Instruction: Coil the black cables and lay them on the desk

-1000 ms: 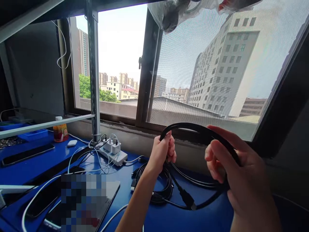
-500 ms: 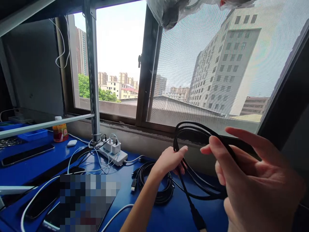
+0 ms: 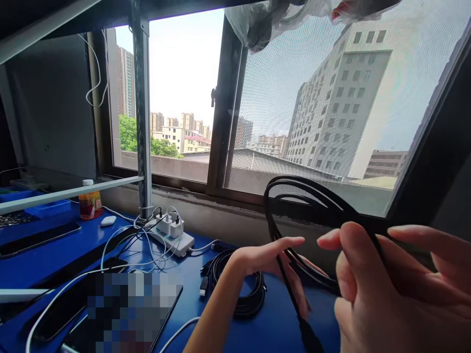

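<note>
A black USB cable hangs in loose loops above the blue table. My right hand is closed around the loops at the right, thumb and a bent finger pinching them, with another finger stretched out. My left hand reaches in at the loops' left side. Its thumb and fingers are stretched apart, and the cable runs between them without a closed grip. The cable's plug end dangles below, partly cut off by the lower frame edge. Behind my left forearm lies a second coiled black cable with a USB plug.
A white power strip with chargers and tangled white cords stands near the window wall. Several phones, a dark phone among them, lie leftward beside an orange-labelled bottle. A metal shelf post rises before the window. Part of the table is pixelated.
My left hand has loosened from the cable, its fingers spreading and moving right and down. My right hand has shifted slightly right and down, still holding the loops. The view has tilted slightly.
</note>
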The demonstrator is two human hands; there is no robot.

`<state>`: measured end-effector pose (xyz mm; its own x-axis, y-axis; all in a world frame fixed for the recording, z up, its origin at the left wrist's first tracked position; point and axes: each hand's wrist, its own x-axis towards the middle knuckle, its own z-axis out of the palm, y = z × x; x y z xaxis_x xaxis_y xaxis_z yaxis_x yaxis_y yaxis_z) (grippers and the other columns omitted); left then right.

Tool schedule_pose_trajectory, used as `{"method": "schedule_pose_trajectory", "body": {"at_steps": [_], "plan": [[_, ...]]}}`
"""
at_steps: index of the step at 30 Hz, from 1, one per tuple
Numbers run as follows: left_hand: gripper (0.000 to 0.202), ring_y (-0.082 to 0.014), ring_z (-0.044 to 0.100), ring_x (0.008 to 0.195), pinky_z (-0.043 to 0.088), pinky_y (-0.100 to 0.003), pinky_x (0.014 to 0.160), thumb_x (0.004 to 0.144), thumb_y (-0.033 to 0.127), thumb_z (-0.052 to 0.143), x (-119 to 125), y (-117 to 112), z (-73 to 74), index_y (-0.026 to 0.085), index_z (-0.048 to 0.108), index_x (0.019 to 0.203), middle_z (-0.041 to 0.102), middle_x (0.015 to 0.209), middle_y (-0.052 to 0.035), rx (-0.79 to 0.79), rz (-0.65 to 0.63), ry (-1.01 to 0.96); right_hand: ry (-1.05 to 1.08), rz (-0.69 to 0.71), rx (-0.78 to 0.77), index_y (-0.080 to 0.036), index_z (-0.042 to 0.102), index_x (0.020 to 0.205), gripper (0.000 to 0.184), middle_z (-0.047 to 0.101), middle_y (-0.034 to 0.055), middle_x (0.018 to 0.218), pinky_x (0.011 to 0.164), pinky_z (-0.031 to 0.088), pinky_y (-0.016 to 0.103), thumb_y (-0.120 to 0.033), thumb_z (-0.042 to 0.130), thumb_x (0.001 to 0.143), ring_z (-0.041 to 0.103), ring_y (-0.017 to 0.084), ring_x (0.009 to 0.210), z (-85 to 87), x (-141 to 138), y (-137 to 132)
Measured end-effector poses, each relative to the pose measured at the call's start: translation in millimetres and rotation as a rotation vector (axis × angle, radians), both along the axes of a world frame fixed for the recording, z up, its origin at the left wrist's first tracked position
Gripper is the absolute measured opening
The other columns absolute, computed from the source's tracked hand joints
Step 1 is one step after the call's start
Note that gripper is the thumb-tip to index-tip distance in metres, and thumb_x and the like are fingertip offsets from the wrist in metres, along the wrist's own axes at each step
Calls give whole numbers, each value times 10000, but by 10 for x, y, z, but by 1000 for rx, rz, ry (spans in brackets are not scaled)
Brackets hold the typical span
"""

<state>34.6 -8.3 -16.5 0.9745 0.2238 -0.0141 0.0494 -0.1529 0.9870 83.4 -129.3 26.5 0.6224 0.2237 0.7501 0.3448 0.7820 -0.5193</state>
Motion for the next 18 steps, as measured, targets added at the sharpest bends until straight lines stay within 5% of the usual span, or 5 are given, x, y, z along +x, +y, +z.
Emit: {"method": "schedule_pose_trajectory", "body": {"at_steps": [3, 8, 13, 18], "plan": [[711, -284, 660, 948, 440, -457, 942, 816, 680, 320, -17, 41, -42, 111, 706, 994, 680, 693, -75, -124, -100, 8, -49, -17, 53, -186, 541, 738, 284, 615, -54, 570, 332, 347, 140, -240, 811, 670, 498, 70, 375, -45, -2, 26], [422, -244, 645, 946, 428, -407, 947, 813, 409, 527, 21, 13, -36, 167, 669, 1129, 705, 785, -34, -88, 447, -311, -25, 5, 123, -177, 522, 710, 290, 586, -63, 527, 320, 311, 138, -202, 807, 668, 452, 52, 338, -58, 15, 89], [585, -162, 646, 875, 455, -303, 916, 811, 230, 595, 83, -36, 9, 207, 456, 1379, 697, 778, 13, -169, 708, -520, -88, 89, 124, -180, 514, 676, 321, 498, -72, 436, 271, 274, 151, -275, 820, 652, 429, 79, 301, -67, 189, 256], [727, -145, 686, 730, 524, -284, 778, 851, 253, 595, 119, 3, 8, 225, 241, 1485, 699, 780, 22, -266, 888, -668, 52, 258, 90, -172, 500, 722, 492, 409, -98, 398, 289, 175, 121, -525, 821, 603, 285, 21, 275, -85, 386, 568]]}}
